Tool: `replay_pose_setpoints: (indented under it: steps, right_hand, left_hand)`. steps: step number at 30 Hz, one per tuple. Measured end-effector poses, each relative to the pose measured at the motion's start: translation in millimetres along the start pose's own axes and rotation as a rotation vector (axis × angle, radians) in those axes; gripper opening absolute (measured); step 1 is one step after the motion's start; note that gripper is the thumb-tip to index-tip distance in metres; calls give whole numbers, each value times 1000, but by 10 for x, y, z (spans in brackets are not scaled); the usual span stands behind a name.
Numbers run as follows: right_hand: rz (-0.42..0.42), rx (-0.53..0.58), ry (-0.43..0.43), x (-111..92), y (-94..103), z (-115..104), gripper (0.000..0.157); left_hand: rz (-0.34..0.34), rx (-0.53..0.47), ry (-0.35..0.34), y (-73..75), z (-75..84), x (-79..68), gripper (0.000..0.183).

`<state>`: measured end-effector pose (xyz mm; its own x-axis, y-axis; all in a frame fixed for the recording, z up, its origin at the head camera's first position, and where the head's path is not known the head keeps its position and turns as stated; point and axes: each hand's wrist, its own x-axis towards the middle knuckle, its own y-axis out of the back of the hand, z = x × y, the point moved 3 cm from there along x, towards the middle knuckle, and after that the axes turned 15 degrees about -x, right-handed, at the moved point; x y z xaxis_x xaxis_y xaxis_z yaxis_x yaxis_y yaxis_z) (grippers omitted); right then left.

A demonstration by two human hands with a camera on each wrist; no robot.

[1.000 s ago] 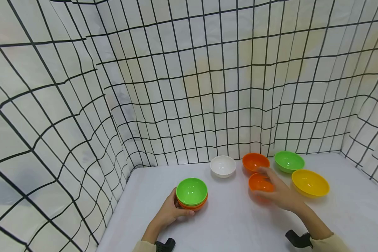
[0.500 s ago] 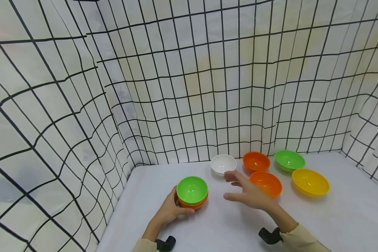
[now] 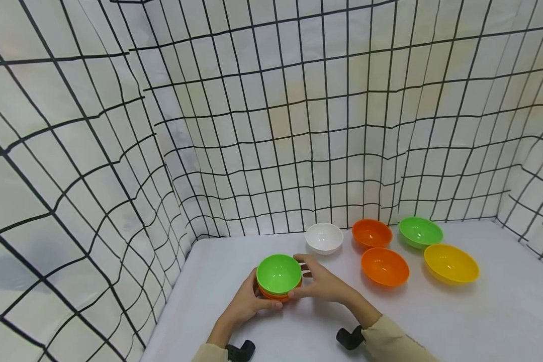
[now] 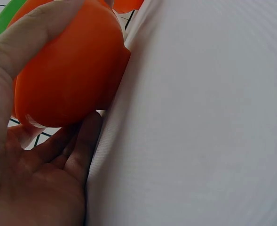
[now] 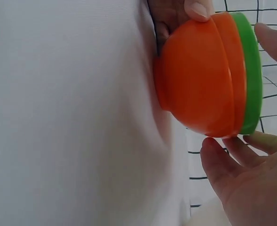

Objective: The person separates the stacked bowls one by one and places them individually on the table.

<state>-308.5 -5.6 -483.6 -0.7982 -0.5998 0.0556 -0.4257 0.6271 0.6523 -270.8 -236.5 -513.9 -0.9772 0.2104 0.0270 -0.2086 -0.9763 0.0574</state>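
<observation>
A small stack stands on the white-covered table: a green bowl [image 3: 278, 274] nested on top of two orange bowls [image 5: 199, 77]. My left hand [image 3: 249, 297] holds the stack from its left side, thumb along the near side. In the left wrist view, the thumb lies over the orange wall [image 4: 75, 70] and the fingers reach behind it. My right hand [image 3: 322, 284] is at the stack's right side, thumb and fingers spread around the green rim. In the right wrist view, its fingertips [image 5: 211, 147] come very close to the bowls; firm contact cannot be made out.
Behind the stack stands a white bowl [image 3: 324, 238]. To the right are an orange bowl [image 3: 372, 233] at the back, another orange bowl [image 3: 385, 267] nearer, a green bowl [image 3: 420, 232] and a yellow bowl [image 3: 451, 264]. A black-lined grid cloth [image 3: 271, 125] walls the table's back and sides.
My right hand has moved left from the nearer loose orange bowl to the right side of the stack. My left hand keeps holding the stack in about the same place.
</observation>
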Motion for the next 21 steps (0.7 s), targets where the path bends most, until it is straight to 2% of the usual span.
replay_pose_setpoints:
  steps: [7,21]
  right_hand:
    - [-16,35,-3,142,-105,7,104]
    - [-44,115,27,227,-199,4,110]
  left_hand:
    - [-2,19,10,-2,7,-4,107]
    - [-10,-5,16,-6,20,-16,106]
